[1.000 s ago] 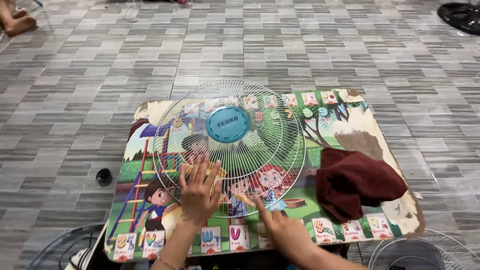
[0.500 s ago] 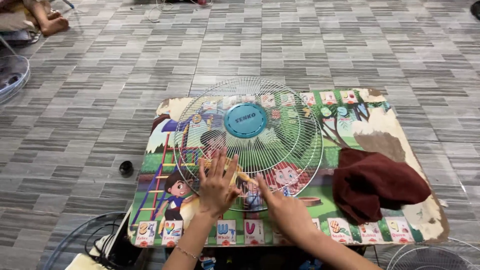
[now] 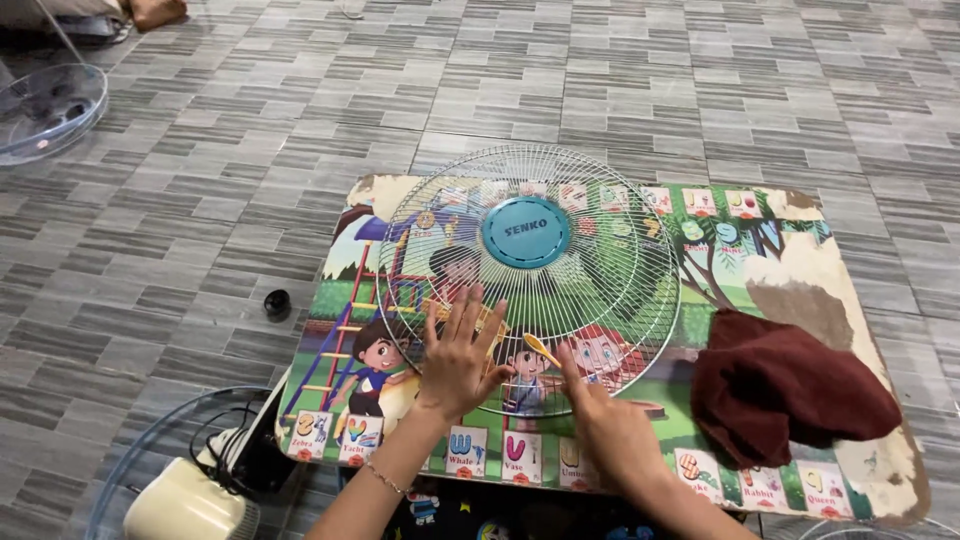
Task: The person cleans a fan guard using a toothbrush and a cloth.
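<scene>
**A:** Position of the fan guard [image 3: 530, 280]?

**B:** The round white wire guard with a teal centre cap lies flat on the low table [image 3: 860, 300], left of centre. The left hand [image 3: 458, 360] presses on its near rim, fingers released and spread. The right hand [image 3: 605, 425] sits just beside it at the near edge, fingers pinching a small yellow tool [image 3: 541, 348] against the wires.

**A:** Table surface?

**B:** A printed cartoon playground scene with alphabet cards along the edges; the print is worn through at the right side and corners. A dark red cloth [image 3: 785, 385] lies crumpled on the right part.

**A:** Surroundings?

**B:** Grey striped floor tiles [image 3: 250, 180]. A small black cap [image 3: 277, 301] sits left of the table, a clear fan blade [image 3: 45, 110] far left, a cream fan motor [image 3: 185, 505] with black cable at the near left corner.
</scene>
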